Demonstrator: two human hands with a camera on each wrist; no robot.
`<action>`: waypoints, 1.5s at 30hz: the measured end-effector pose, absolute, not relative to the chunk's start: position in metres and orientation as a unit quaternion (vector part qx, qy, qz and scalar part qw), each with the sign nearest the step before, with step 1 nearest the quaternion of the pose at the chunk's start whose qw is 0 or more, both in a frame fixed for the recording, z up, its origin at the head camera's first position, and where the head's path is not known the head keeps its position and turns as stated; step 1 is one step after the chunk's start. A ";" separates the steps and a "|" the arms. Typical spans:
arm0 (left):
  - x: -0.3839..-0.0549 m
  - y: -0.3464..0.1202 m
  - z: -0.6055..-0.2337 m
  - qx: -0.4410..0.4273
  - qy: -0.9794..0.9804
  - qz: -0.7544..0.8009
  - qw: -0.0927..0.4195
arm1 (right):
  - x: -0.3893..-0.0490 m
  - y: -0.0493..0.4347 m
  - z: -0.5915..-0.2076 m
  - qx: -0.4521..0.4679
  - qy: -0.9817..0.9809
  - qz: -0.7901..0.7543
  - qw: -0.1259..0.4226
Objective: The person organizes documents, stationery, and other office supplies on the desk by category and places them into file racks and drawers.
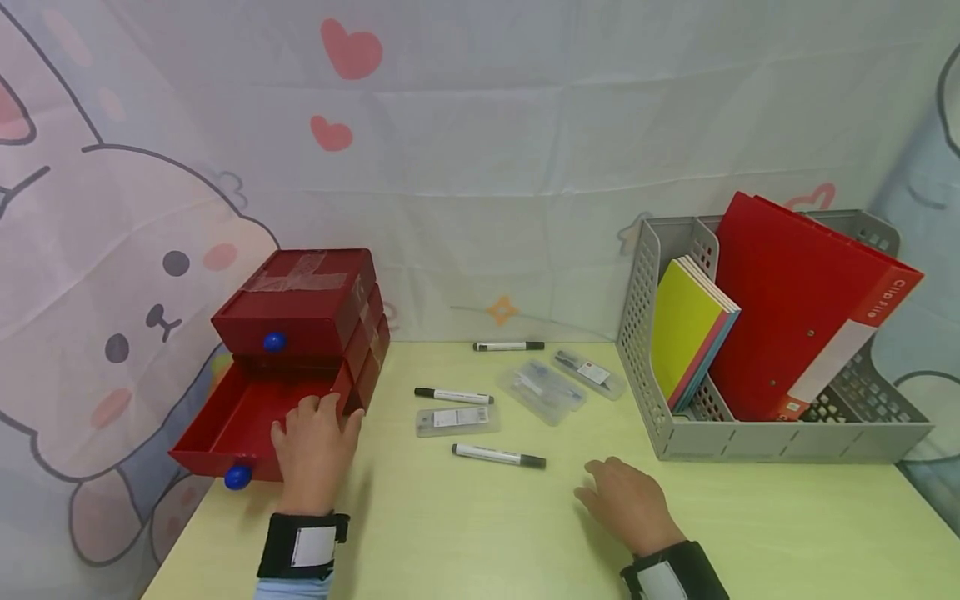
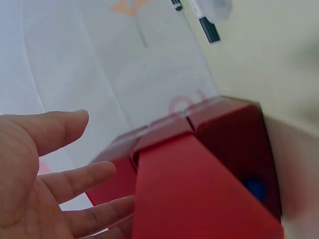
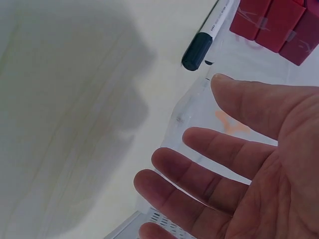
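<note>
At the left stands a stack of dark red drawers (image 1: 300,321) with blue knobs. Its middle drawer (image 1: 225,417) is pulled out, and the bare red inside shows. My left hand (image 1: 315,454) hovers at the right front corner of this drawer. In the left wrist view its thumb and fingers are spread and grip nothing; some fingertips pass behind the drawer wall, so contact cannot be judged. My right hand (image 1: 626,504) is over the table, fingers loosely extended and holding nothing. Closest to it lies a marker (image 1: 498,456) with a black cap.
Two more markers (image 1: 453,396) (image 1: 508,346) lie farther back. Among them are clear plastic cases (image 1: 457,421) (image 1: 588,373) (image 1: 542,392). A grey file rack (image 1: 787,442) at the right holds coloured notebooks (image 1: 686,325) and a leaning red clip file (image 1: 787,308). A printed curtain hangs behind.
</note>
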State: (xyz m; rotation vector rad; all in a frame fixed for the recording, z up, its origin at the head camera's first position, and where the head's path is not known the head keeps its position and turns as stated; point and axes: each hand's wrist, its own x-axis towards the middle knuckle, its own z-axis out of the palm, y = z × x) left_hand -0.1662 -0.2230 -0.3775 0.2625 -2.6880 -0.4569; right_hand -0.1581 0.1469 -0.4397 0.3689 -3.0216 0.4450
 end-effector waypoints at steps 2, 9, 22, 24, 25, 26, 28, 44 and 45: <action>-0.167 -0.217 -0.379 0.088 -0.962 -0.165 0.197 | -0.160 0.146 -0.440 0.120 -0.982 0.142 0.031; -0.170 -0.194 -0.387 0.053 -0.970 -0.159 0.177 | -0.165 0.140 -0.442 0.121 -0.983 0.135 0.024; -0.168 -0.165 -0.428 -0.032 -0.990 -0.117 0.079 | -0.173 0.130 -0.448 0.143 -0.981 0.127 0.027; -0.167 -0.161 -0.432 -0.049 -0.990 -0.126 0.040 | -0.176 0.127 -0.448 0.147 -0.982 0.119 0.024; -0.167 -0.159 -0.434 -0.056 -0.990 -0.131 0.022 | -0.178 0.125 -0.448 0.148 -0.982 0.116 0.020; -0.167 -0.158 -0.436 -0.060 -0.989 -0.135 0.009 | -0.180 0.123 -0.448 0.150 -0.982 0.111 0.018; -0.167 -0.155 -0.439 -0.063 -0.988 -0.141 -0.009 | -0.185 0.118 -0.449 0.153 -0.983 0.101 0.013; -0.166 -0.145 -0.440 -0.100 -0.984 -0.142 -0.030 | -0.193 0.093 -0.469 0.172 -0.981 0.055 0.073; -0.166 -0.144 -0.439 -0.102 -0.984 -0.143 -0.032 | -0.193 0.093 -0.469 0.173 -0.981 0.051 0.074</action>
